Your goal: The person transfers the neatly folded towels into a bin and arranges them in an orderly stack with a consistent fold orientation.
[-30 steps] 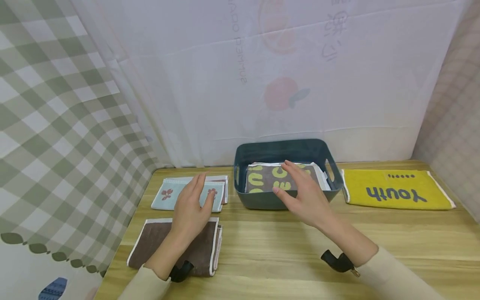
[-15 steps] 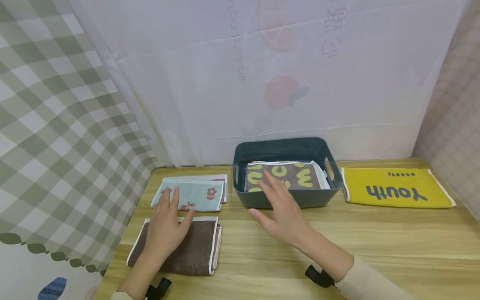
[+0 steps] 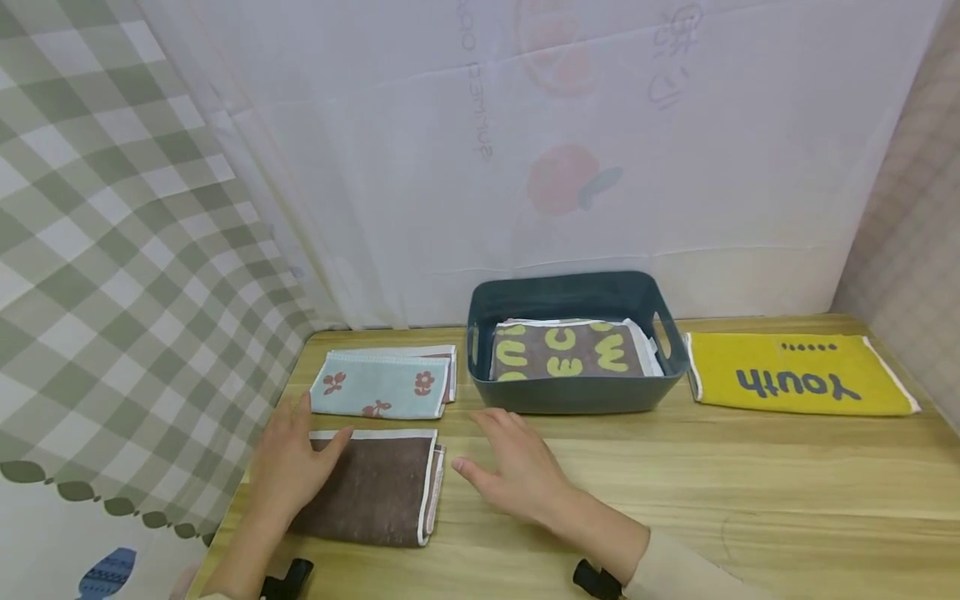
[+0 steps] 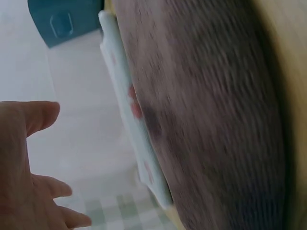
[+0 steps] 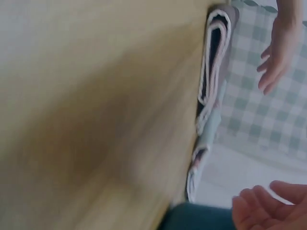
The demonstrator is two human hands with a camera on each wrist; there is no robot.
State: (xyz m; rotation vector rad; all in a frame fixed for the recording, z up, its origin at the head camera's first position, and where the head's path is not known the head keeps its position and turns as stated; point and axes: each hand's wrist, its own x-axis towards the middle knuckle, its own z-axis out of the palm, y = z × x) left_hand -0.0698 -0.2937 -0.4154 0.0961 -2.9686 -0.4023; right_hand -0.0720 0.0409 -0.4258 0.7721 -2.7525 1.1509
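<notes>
A folded brown towel with white edging lies at the front left of the table; its layered fold shows in the right wrist view. My left hand is over its left side, fingers spread and relaxed, holding nothing. To the right of the towel is my right hand, with relaxed fingers pointing toward it and nothing in them. Behind the brown towel lies a folded light blue towel with red flowers. In the left wrist view the brown towel fills the middle, the left thumb and fingers apart from it.
A dark teal basket stands at the back middle. Inside it sits a folded brown towel with yellow letters. A folded yellow towel marked "Youth" lies at right. White cloth hangs behind the table, checked cloth at the left.
Both hands have moved left and toward the front, from near the light blue towel and the basket to either side of the plain brown towel. The towels and basket stay in place.
</notes>
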